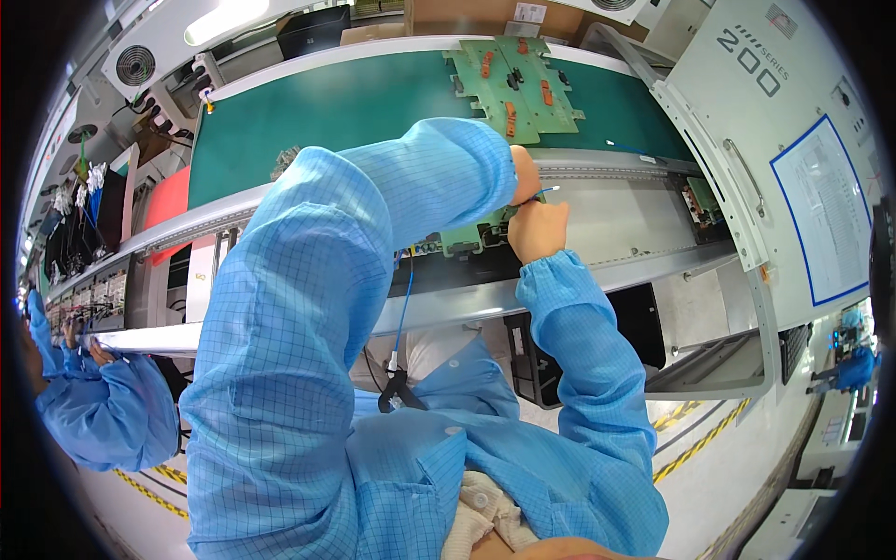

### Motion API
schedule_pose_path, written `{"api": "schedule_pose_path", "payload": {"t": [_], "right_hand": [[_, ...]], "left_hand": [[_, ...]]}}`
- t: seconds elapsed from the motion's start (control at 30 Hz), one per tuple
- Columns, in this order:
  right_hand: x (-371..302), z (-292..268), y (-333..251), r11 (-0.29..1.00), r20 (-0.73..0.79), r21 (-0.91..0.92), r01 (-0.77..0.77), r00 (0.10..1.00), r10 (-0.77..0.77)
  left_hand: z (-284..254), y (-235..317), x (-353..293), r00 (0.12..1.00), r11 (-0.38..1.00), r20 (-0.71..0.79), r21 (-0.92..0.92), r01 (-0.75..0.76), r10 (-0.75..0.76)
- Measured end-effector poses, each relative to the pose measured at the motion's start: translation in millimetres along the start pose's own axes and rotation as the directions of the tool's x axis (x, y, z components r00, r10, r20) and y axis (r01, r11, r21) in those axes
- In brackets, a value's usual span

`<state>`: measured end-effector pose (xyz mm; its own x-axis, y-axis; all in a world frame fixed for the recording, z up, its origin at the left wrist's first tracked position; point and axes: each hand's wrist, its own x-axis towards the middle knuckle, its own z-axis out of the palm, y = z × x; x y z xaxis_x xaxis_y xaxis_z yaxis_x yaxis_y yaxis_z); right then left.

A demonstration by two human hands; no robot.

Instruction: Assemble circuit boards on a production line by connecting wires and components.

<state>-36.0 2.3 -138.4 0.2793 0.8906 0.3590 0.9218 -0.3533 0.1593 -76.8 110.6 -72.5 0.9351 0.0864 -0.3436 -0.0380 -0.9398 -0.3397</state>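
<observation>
My left arm in its blue gridded sleeve reaches across the front rail, and my left hand [525, 175] is just past the cuff, its fingers mostly hidden. Close below it, my right hand [541, 231] is closed, with its knuckles up; what it grips is hidden. Between the two hands a thin blue piece with a white tip [551, 189] sticks out to the right. Under the hands and the left sleeve lies a green board or carrier [462, 241] on the front track, partly covered.
Beyond, a larger green carrier [523, 89] with orange and black clips rests on the green belt [280, 121]. A thin blue stick [625, 147] lies nearer. A white machine [747, 121] stands right. A blue cord [406, 303] hangs in front of me. A co-worker [107, 401] sits left.
</observation>
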Motion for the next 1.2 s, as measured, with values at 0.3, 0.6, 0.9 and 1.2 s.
{"api": "schedule_pose_path", "payload": {"t": [0.3, 0.6, 0.9, 1.2], "right_hand": [[-3, 15, -4, 0.999, -0.089, -0.040, -0.001, 0.996, -0.003], [7, 9, -1, 0.993, -0.018, 0.106, 0.058, 0.998, -0.056], [8, 20, -3, 0.994, -0.083, 0.112, -0.011, 0.996, 0.021], [4, 1, -3, 0.999, 0.059, -0.055, 0.000, 0.998, 0.004]], "left_hand": [[3, -4, 14, 0.982, 0.941, 0.089, -0.280, 0.188, -0.169], [15, -45, 42, 0.936, 0.766, 0.344, -0.621, 0.166, 0.076], [13, -6, 13, 0.932, 0.879, 0.007, -0.331, 0.343, -0.361], [19, 0, 4, 0.954, 0.923, -0.154, -0.330, 0.196, -0.258]]}}
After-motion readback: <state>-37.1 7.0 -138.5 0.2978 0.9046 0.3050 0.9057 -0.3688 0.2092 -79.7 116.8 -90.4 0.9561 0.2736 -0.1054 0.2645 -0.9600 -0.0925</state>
